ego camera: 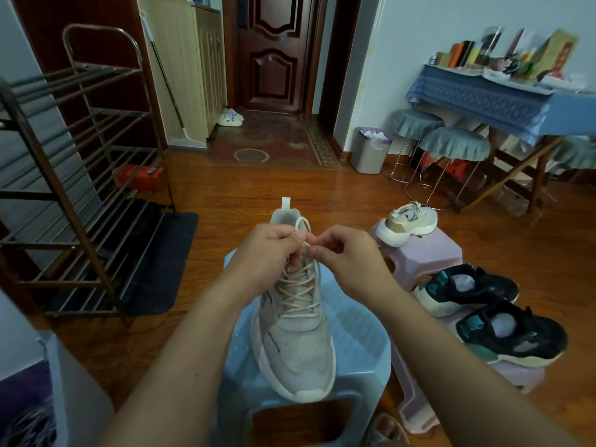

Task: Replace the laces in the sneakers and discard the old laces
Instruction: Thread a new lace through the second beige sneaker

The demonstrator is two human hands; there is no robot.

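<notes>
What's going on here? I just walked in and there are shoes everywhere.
A person is lacing a beige sneaker that stands on a blue stool. The left hand and right hand each pinch the cream lace above the tongue, apparently tying it. Its mate sits on a pink stool; two black sneakers wait at the right.

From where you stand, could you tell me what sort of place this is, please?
Probably a home entryway: a shoe rack by the wall, a wooden door with a mat, and slippers nearby.
</notes>
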